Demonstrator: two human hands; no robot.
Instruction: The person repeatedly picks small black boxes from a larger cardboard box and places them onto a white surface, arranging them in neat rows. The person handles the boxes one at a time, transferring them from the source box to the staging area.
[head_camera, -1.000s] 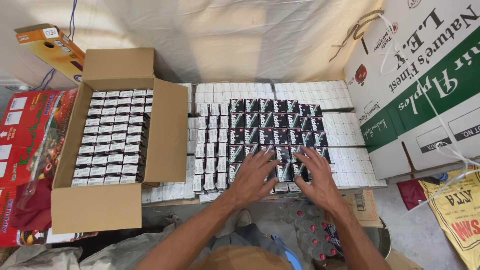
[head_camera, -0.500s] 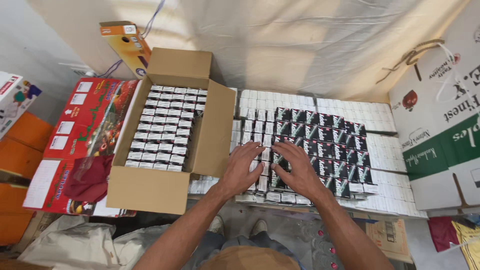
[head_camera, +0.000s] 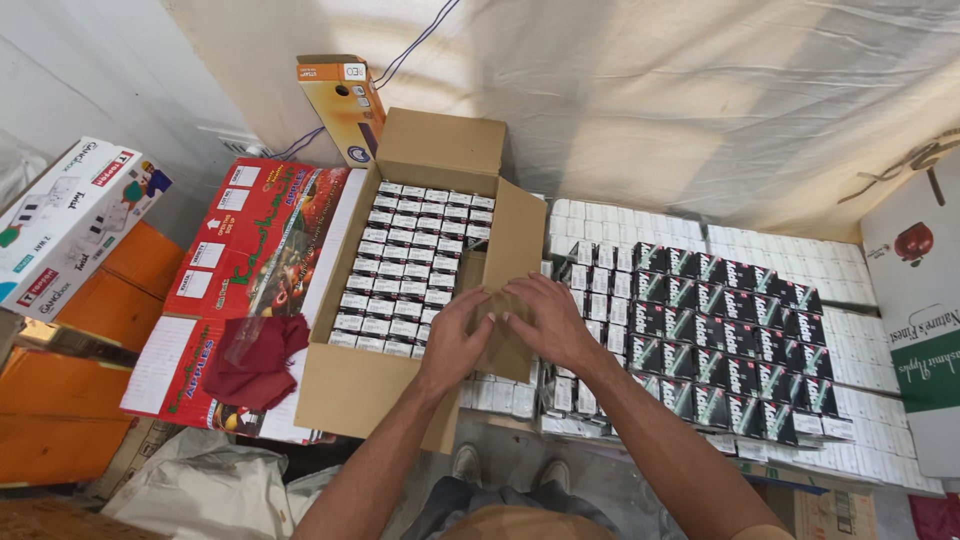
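At the centre of the frame we see the left hand (head_camera: 455, 340) and right hand (head_camera: 545, 320) spread flat on the carton's right flap (head_camera: 505, 300); the packed small boxes (head_camera: 410, 265) lie to their upper left.

Your left hand (head_camera: 455, 340) and right hand (head_camera: 545, 320) are bare skin, pressed on the brown cardboard box (head_camera: 400, 390), which looks matt and a bit rough. The small packs (head_camera: 415, 250) inside it are smooth printed card. The black packs (head_camera: 720, 340) beside it look shiny. The red cloth (head_camera: 255, 360) is soft and crumpled. The red fruit box (head_camera: 250, 240) under it is glossy printed cardboard. The sheet (head_camera: 650, 110) behind is wrinkled cloth.
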